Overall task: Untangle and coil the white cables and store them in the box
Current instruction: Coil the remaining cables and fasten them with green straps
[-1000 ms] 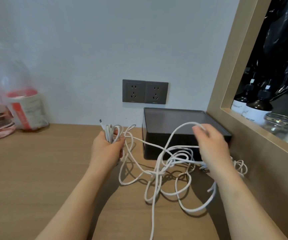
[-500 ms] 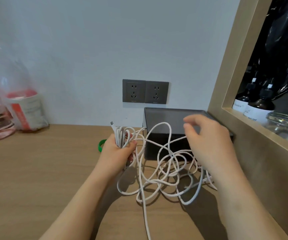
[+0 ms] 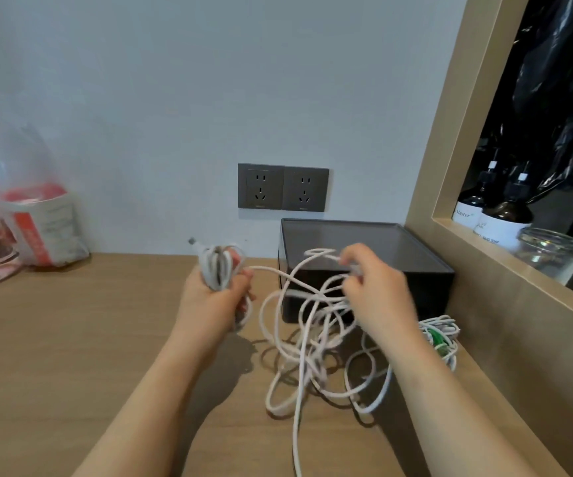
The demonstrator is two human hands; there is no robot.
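Hands both clenched: left hand [image 3: 214, 294] grips coiled cable [image 3: 217, 268] (connector upward), right hand [image 3: 376, 290] pinches a strand.

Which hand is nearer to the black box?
The right hand: it pinches a white cable loop just in front of the black box. The left hand grips coiled cable further left, apart from the box.
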